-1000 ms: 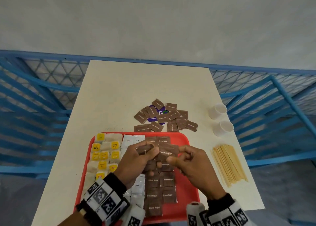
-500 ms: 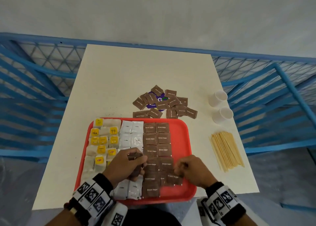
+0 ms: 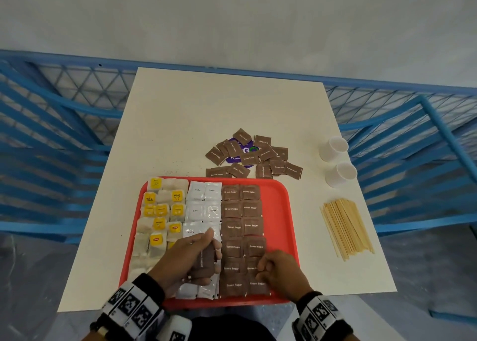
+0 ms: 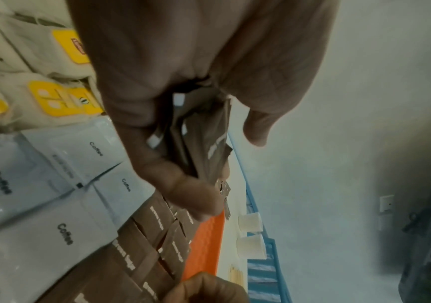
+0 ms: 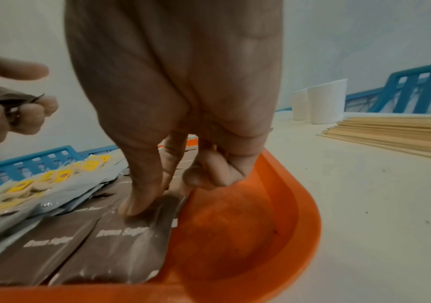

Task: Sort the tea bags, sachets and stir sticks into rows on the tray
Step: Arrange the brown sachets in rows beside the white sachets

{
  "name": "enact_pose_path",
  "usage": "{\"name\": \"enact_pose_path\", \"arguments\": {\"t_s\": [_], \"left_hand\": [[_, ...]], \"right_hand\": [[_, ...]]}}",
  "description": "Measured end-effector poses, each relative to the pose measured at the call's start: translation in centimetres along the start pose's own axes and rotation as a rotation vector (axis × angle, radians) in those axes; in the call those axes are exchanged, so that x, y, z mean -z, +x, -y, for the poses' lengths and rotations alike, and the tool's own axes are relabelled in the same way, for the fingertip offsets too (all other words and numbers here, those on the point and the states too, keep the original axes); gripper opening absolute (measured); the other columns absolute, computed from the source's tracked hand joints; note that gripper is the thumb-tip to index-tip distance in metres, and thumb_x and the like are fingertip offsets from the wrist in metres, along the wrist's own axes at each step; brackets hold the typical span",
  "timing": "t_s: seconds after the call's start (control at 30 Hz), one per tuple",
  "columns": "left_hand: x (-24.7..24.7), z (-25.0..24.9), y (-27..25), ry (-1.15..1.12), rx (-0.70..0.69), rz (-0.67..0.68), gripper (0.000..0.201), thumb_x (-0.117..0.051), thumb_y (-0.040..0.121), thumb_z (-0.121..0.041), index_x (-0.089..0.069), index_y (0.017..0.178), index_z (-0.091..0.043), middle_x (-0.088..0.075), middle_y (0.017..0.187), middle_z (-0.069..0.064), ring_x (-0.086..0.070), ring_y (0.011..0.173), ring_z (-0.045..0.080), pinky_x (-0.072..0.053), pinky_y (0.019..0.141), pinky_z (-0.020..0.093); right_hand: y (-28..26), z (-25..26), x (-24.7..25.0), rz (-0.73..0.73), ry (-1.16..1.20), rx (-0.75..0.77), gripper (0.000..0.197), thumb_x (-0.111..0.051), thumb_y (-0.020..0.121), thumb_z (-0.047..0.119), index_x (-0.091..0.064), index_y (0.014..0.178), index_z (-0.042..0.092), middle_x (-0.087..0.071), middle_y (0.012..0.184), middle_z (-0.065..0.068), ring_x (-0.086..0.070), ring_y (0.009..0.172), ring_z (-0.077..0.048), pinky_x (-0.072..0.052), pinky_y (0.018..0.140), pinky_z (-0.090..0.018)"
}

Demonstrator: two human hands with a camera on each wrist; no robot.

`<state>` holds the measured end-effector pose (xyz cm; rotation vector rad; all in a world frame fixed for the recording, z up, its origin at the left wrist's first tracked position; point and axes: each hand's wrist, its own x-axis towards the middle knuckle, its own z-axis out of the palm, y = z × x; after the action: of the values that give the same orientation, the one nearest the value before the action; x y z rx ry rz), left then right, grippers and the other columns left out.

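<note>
A red tray holds columns of tea bags, white coffee sachets and brown sugar sachets. Over the near part of the coffee column, my left hand grips a small stack of brown sugar sachets. My right hand is at the near right of the brown columns. Its thumb and forefinger pinch the far edge of the nearest brown sugar sachet, which lies flat on the tray; the other fingers are curled. More brown sachets lie in a loose pile beyond the tray. Wooden stir sticks lie to its right.
Two white paper cups stand at the table's right edge, behind the sticks. A purple packet lies under the loose pile. A strip of bare red tray floor runs right of the brown columns. Blue railings surround the table.
Both hands came down from above the tray's middle to its near end. The right hand laid a brown sugar sachet at the near end of the right brown column and straightened it.
</note>
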<state>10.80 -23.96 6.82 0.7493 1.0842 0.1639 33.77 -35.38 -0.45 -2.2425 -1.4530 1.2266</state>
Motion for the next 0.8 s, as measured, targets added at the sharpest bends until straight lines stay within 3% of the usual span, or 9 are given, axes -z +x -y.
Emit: {"name": "enact_pose_path", "arguments": {"t_s": [0.13,0.23,0.3,0.37,0.47,0.57,0.63,0.73,0.8], "left_hand": [[0.0,-0.6,0.1,-0.203,0.07,0.107,0.068,-0.046,0.091,-0.063,-0.069,0.109,-0.001,-0.069,0.103,0.023,-0.067,0.09,0.038,-0.056,0.059,0.036],[0.3,-0.9,0.1,-0.302,0.106,0.205,0.075,-0.042,0.093,-0.066,-0.065,0.118,0.001,-0.066,0.108,0.025,-0.064,0.096,0.041,-0.058,0.061,0.04],[0.5,-1.4,-0.1,-0.333,0.115,0.28,0.059,-0.052,0.097,-0.05,-0.061,0.123,0.002,-0.063,0.112,0.027,-0.063,0.1,0.043,-0.06,0.065,0.043],[0.5,-1.9,-0.4,-0.32,0.099,0.342,0.045,-0.061,0.089,-0.018,-0.056,0.128,0.004,-0.063,0.116,0.029,-0.064,0.105,0.047,-0.061,0.071,0.049],[0.4,-2.4,-0.4,-0.194,0.052,0.389,0.041,-0.052,0.092,0.01,-0.052,0.132,0.0,-0.061,0.124,0.034,-0.062,0.11,0.051,-0.06,0.079,0.055],[0.0,-2.8,-0.8,-0.032,-0.016,0.38,0.044,-0.061,0.092,0.005,-0.05,0.133,-0.006,-0.06,0.125,0.032,-0.064,0.107,0.048,-0.061,0.078,0.052],[-0.6,-3.4,-1.3,0.087,-0.087,0.332,0.041,-0.065,0.092,-0.002,-0.05,0.13,-0.01,-0.068,0.117,0.025,-0.069,0.101,0.044,-0.063,0.069,0.045],[-1.4,-3.9,-1.8,0.235,-0.188,0.221,0.032,-0.068,0.092,-0.011,-0.053,0.12,-0.015,-0.075,0.095,0.014,-0.074,0.078,0.033,-0.061,0.054,0.037],[-1.5,-4.0,-2.0,0.304,-0.236,0.173,0.019,-0.068,0.093,-0.016,-0.063,0.11,-0.021,-0.076,0.091,0.012,-0.073,0.072,0.033,-0.06,0.05,0.036]], "right_hand": [[-0.1,0.0,-0.6,-0.008,-0.032,0.011,0.023,-0.068,0.075,0.011,-0.057,0.067,0.03,-0.057,0.093,0.011,-0.059,0.077,-0.005,-0.051,0.064,-0.017],[-0.4,0.9,0.0,-0.031,-0.084,0.053,0.019,-0.067,0.081,0.017,-0.061,0.069,0.03,-0.057,0.09,0.014,-0.054,0.077,0.001,-0.039,0.064,-0.008],[-0.7,2.6,1.4,-0.138,-0.042,0.128,0.019,-0.066,0.086,0.017,-0.064,0.071,0.03,-0.059,0.082,0.016,-0.054,0.075,0.002,-0.038,0.066,-0.01],[-1.1,5.4,3.0,-0.268,0.093,0.203,0.014,-0.068,0.088,0.024,-0.067,0.075,0.028,-0.063,0.078,0.014,-0.057,0.076,-0.002,-0.041,0.068,-0.011],[-1.7,9.8,5.1,-0.234,0.293,0.278,0.014,-0.069,0.086,0.043,-0.072,0.09,0.03,-0.068,0.081,0.014,-0.06,0.077,-0.002,-0.045,0.069,-0.013],[-2.0,12.1,5.4,-0.13,0.326,0.312,0.007,-0.078,0.081,0.031,-0.072,0.085,0.033,-0.066,0.069,0.019,-0.059,0.066,0.002,-0.042,0.062,-0.01],[-1.8,12.3,5.4,-0.118,0.374,0.276,0.011,-0.081,0.08,0.023,-0.072,0.077,0.029,-0.065,0.064,0.017,-0.056,0.06,0.003,-0.041,0.061,-0.012],[-1.5,12.2,5.6,-0.089,0.502,0.176,0.008,-0.081,0.079,0.021,-0.075,0.084,0.019,-0.069,0.068,0.004,-0.062,0.063,-0.005,-0.052,0.065,-0.028],[-1.5,12.1,5.8,-0.121,0.579,0.132,0.011,-0.082,0.078,0.021,-0.075,0.081,0.014,-0.073,0.071,-0.005,-0.065,0.064,-0.012,-0.055,0.068,-0.039]]}}
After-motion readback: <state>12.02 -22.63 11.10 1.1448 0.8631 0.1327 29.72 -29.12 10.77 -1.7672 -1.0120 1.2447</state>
